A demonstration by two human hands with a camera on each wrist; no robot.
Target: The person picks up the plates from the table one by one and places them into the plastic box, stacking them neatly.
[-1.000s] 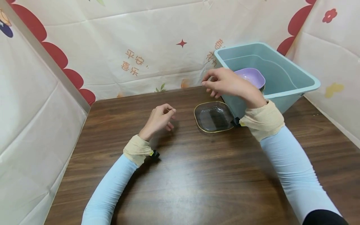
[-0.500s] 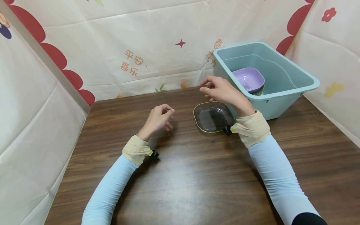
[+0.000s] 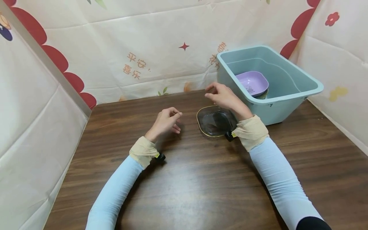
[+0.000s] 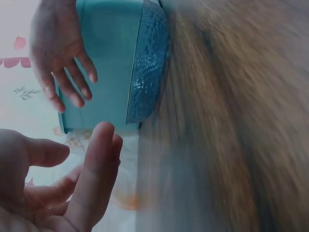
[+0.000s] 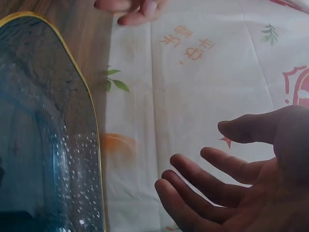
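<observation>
A clear, dark-looking dish with a gold rim (image 3: 211,123) sits on the wooden table, left of the blue-green tub (image 3: 279,110). Above its far right side hovers my right hand (image 3: 227,98), fingers loosely bent and holding nothing; the right wrist view shows the dish's textured wall (image 5: 79,159) apart from the fingers. My left hand (image 3: 165,123) hangs over the table to the left of the dish, also holding nothing, its fingers relaxed. Inside the tub, a purple square bowl (image 3: 254,83) rests on top of other dishes, whose edges (image 3: 263,95) barely show.
The brown table (image 3: 178,185) spreads out in front of both arms. A printed cloth (image 3: 161,41) hangs behind it, with more cloth at the left and right sides. The tub stands close to the back cloth.
My right hand has moved down and slightly left, from beside the tub's rim to over the dish, uncovering the purple bowl. My left hand has hardly moved. The dish stays in place.
</observation>
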